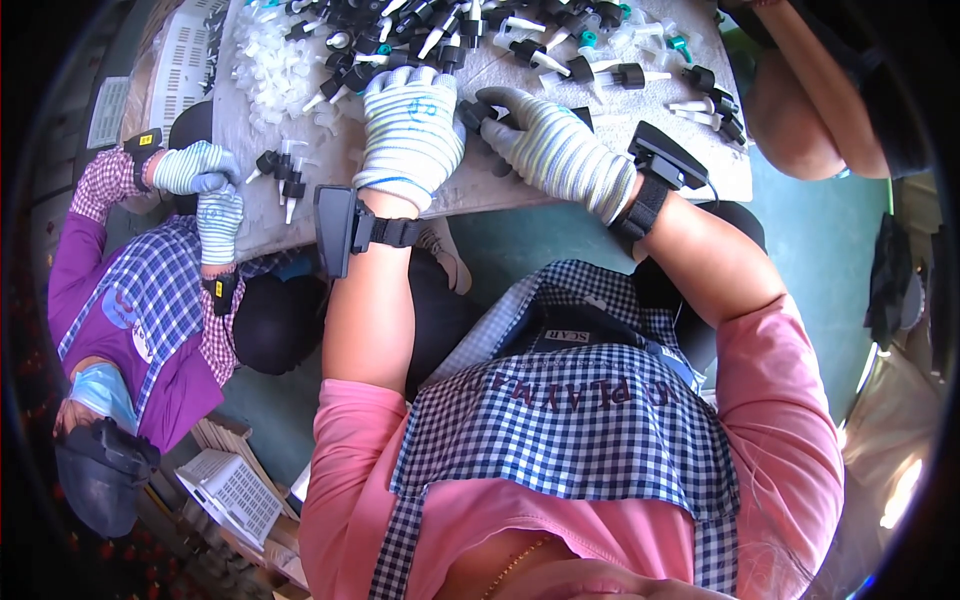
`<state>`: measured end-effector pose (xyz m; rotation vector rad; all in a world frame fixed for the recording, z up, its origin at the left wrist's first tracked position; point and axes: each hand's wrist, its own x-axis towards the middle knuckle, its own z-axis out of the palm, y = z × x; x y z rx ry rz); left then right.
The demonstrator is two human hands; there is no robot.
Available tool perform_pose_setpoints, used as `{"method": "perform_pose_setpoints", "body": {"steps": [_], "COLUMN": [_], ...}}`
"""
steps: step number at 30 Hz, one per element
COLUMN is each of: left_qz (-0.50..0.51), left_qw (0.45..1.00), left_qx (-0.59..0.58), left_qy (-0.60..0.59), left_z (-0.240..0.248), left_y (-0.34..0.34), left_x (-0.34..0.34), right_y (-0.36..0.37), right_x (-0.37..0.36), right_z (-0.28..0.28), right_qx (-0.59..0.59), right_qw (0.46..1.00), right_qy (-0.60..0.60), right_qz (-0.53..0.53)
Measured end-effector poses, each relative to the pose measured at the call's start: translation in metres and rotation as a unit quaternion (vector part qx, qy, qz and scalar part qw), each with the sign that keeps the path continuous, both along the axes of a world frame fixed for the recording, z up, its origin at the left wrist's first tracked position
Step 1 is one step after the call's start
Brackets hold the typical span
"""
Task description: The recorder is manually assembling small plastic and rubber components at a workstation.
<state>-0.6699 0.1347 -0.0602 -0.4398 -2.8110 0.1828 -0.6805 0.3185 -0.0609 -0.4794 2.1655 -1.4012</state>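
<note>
Pinching a small black plastic pump cap (478, 112) at the tabletop (560, 185) edge, the gloved right hand (555, 150) grips its light, rigid collar; the left hand (412, 130) rests spread beside it

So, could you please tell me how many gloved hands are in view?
4: the left hand and right hand on the table among black pump parts; a co-worker's two gloved hands at the table's left edge. Others may be hidden.

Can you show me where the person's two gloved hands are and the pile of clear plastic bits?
left hand (412, 130), head view, back of the striped glove.
right hand (553, 145), head view, back of the glove.
clear plastic pieces (272, 75), head view, middle of the heap.
</note>
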Motion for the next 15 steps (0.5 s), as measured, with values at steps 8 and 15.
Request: {"method": "perform_pose_setpoints", "body": {"steps": [8, 15], "left_qz": [0.047, 0.051], "left_qw": [0.998, 0.99], "left_qx": [0.018, 0.126], "left_qy": [0.04, 0.03], "left_z": [-0.001, 0.006], "left_y": [-0.006, -0.02], "left_x": [0.0, 0.002], "right_y": [0.0, -0.004], "right_x": [0.004, 0.005], "right_z": [0.004, -0.006], "right_qx": [-0.057, -0.08], "right_qw": [0.997, 0.995], "right_qy": [-0.024, -0.009], "right_qz": [-0.039, -0.052]}}
